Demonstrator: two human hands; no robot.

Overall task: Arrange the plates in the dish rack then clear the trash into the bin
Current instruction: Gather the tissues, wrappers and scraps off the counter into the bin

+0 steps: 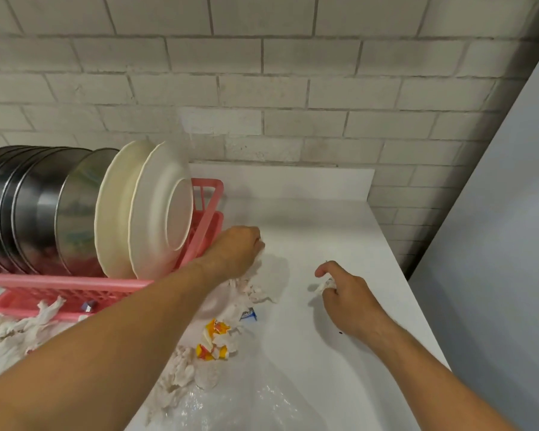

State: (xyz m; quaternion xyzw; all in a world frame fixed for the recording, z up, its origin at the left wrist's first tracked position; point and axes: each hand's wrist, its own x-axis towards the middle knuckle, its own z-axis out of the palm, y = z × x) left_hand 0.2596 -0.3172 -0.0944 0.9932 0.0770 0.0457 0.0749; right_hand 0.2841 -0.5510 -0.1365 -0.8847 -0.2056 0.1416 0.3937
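Two white plates point(156, 209) stand on edge in the pink dish rack point(66, 286) at the left, behind several steel plates point(35, 206). My left hand point(235, 251) reaches past the rack's right end and grips a crumpled white tissue point(252, 287) on the white counter point(324, 219). My right hand point(346, 303) pinches a small crumpled paper scrap point(322, 286) further right. A yellow and red wrapper point(215, 339), a blue wrapper point(248, 315) and more crumpled tissues point(181, 377) lie between my arms.
More tissue scraps point(22, 326) lie in front of the rack at the left. A clear plastic bag point(252, 402) lies on the counter near me. A brick wall point(293, 88) backs the counter, and a grey panel point(504, 244) bounds its right edge.
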